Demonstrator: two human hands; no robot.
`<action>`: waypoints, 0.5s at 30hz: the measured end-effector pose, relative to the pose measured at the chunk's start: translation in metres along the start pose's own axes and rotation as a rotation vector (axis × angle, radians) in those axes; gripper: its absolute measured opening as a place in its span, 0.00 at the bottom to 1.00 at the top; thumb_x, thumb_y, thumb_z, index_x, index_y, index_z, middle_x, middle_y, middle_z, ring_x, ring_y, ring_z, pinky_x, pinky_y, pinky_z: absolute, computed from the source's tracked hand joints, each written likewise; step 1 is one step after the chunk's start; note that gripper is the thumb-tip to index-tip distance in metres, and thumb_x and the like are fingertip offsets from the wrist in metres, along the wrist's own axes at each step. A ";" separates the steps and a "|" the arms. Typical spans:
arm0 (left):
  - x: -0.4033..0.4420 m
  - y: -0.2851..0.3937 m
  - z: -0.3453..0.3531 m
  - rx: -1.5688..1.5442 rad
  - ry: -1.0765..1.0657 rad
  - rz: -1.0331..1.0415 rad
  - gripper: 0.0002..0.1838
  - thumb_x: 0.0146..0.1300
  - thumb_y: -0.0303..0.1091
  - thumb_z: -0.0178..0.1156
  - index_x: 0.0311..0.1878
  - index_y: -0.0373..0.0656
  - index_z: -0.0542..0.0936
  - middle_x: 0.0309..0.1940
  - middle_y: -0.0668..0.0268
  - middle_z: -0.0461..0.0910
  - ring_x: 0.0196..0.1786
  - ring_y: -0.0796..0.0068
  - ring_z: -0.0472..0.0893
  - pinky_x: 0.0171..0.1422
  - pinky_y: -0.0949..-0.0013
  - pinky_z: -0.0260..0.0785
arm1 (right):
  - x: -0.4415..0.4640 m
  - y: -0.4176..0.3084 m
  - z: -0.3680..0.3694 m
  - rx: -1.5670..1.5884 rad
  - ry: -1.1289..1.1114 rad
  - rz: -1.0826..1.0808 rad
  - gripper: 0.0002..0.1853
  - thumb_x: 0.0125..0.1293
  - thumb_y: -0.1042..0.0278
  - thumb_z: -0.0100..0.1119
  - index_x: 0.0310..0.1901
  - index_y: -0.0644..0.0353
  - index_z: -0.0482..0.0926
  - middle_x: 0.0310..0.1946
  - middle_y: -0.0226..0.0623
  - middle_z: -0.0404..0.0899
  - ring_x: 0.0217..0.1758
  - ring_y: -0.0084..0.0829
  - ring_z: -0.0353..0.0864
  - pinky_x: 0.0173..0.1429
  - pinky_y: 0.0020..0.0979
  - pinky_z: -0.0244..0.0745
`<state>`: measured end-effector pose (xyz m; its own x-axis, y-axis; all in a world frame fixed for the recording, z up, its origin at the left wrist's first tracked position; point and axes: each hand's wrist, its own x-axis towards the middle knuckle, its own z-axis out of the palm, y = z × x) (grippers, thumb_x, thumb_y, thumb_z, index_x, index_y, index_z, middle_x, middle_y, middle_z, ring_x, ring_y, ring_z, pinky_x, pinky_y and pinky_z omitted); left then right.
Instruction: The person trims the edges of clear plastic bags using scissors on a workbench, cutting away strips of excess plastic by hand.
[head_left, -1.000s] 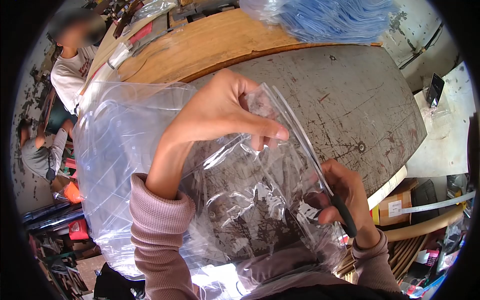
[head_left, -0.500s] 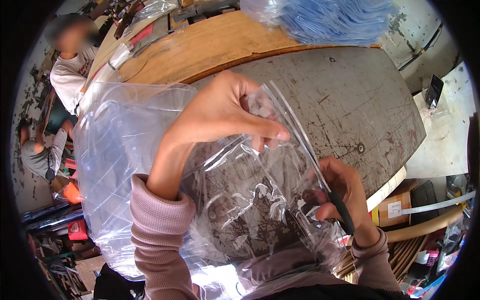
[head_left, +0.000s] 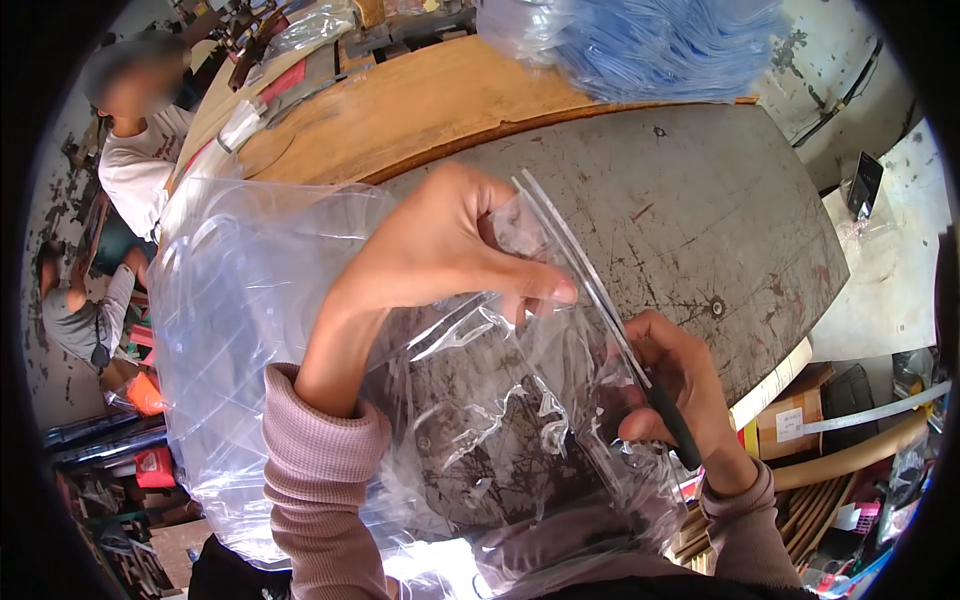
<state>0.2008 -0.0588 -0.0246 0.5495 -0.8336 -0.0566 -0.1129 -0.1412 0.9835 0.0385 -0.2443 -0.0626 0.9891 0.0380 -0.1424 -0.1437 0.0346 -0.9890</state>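
Observation:
A clear plastic sheet (head_left: 545,400) lies crumpled and shiny in front of me, with its upper edge raised. My left hand (head_left: 470,245) pinches that edge between thumb and fingers. In my right hand (head_left: 675,375) is a pair of scissors (head_left: 580,260) with a black handle. Its long blades point up and away, nearly together, alongside the plastic just right of my left fingertips. Part of the right-hand fingers sits behind the handle and the plastic. More clear plastic (head_left: 240,350) spreads on the left, under my left forearm.
Beneath the plastic is a scratched grey tabletop (head_left: 740,200). A wooden board (head_left: 420,100) runs along its far side, with a pile of bluish plastic (head_left: 670,50) on it. A phone (head_left: 865,185) stands at right, near a cardboard box (head_left: 795,415). Two people are at far left.
The scissors' tips have shifted slightly left and the blades look a little closer together. My left hand keeps its hold on the plastic; the whole view has shifted slightly.

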 end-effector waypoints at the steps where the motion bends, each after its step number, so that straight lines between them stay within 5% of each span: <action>1: 0.000 -0.001 0.000 -0.014 -0.005 0.005 0.08 0.46 0.21 0.71 0.26 0.32 0.80 0.23 0.59 0.82 0.20 0.76 0.81 0.22 0.79 0.69 | 0.001 0.001 0.000 -0.002 -0.009 -0.015 0.34 0.39 0.57 0.80 0.44 0.64 0.69 0.24 0.23 0.70 0.27 0.12 0.63 0.30 0.18 0.54; 15: 0.004 -0.012 0.006 -0.003 -0.002 0.118 0.13 0.50 0.27 0.70 0.17 0.36 0.75 0.17 0.61 0.80 0.19 0.79 0.80 0.21 0.79 0.67 | 0.005 0.004 -0.004 -0.149 -0.021 -0.061 0.31 0.41 0.59 0.79 0.42 0.63 0.70 0.19 0.20 0.66 0.22 0.12 0.58 0.26 0.19 0.49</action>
<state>0.1995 -0.0632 -0.0376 0.5305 -0.8456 0.0593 -0.1744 -0.0404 0.9839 0.0425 -0.2481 -0.0676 0.9947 0.0613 -0.0821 -0.0750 -0.1106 -0.9910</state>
